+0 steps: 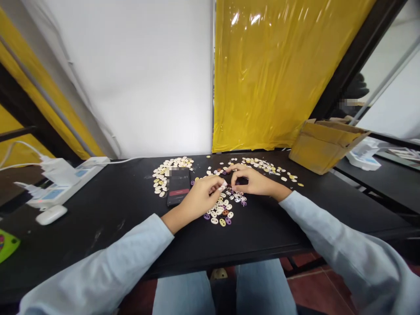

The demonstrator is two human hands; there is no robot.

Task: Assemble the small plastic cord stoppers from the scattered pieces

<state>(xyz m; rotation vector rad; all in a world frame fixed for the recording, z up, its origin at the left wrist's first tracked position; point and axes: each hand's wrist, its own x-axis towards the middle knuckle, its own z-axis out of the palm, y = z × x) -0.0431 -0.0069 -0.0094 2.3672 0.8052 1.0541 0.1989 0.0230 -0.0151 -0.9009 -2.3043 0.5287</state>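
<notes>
My left hand (pixel 204 193) is closed, thumb and fingertips pinched on a small white piece (pixel 224 183). Facing it, my right hand (pixel 250 180) has its fingers curled, with thumb and a fingertip close together; what they hold, if anything, is too small to make out. Below the hands lies a heap of flat oval pieces with two holes, mostly cream (pixel 214 221), with a few purple (pixel 228 221) and brown ones. Smaller white pieces (pixel 236 195) are scattered under the right hand. A dark phone (pixel 177 181) lies by the left hand, partly behind it.
Cream oval pieces form piles at the back left (pixel 159 177) and back right (pixel 262 164) of the black table (pixel 131 236). Farther left are a white power strip (pixel 70 181) and an earbud case (pixel 51 215). A cardboard box (pixel 323 146) stands at the right.
</notes>
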